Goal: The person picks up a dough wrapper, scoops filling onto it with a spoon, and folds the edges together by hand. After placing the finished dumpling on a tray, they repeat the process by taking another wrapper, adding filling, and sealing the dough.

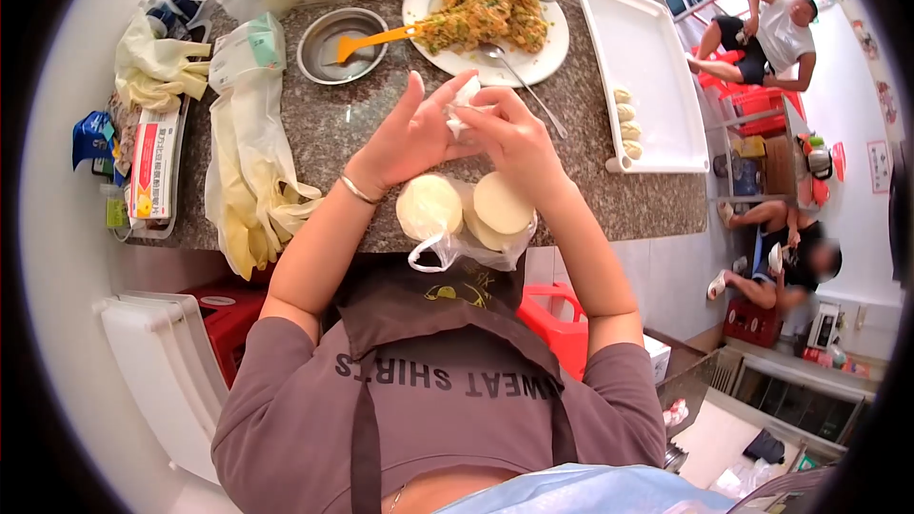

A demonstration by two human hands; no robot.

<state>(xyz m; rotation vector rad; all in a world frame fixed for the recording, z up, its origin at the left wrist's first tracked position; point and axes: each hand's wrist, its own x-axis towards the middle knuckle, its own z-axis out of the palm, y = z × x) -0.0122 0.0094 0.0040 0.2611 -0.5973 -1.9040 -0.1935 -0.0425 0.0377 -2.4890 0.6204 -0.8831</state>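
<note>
A small soft white piece, perhaps dough (465, 103), is between my hands above the counter's front part. My left hand (411, 141) supports it on its fingers, thumb raised apart. The fingertips of my right hand (514, 133) pinch it; their grip partly hides it. Just below my hands, two stacks of round pale wrappers, a left stack (428, 207) and a right stack (503, 204), sit in a clear plastic bag (460, 247). Beyond my hands, a white plate (415, 8) holds chopped filling (486, 9) with a metal spoon (533, 95) and an orange spatula (376, 38).
A metal bowl (307, 48) stands left of the plate. Pale gloves (249, 171) hang over the counter's front edge, near a boxed product (150, 167). At right, a white tray (657, 86) holds several small dumplings (628, 128). Two people (788, 43) sit in the background.
</note>
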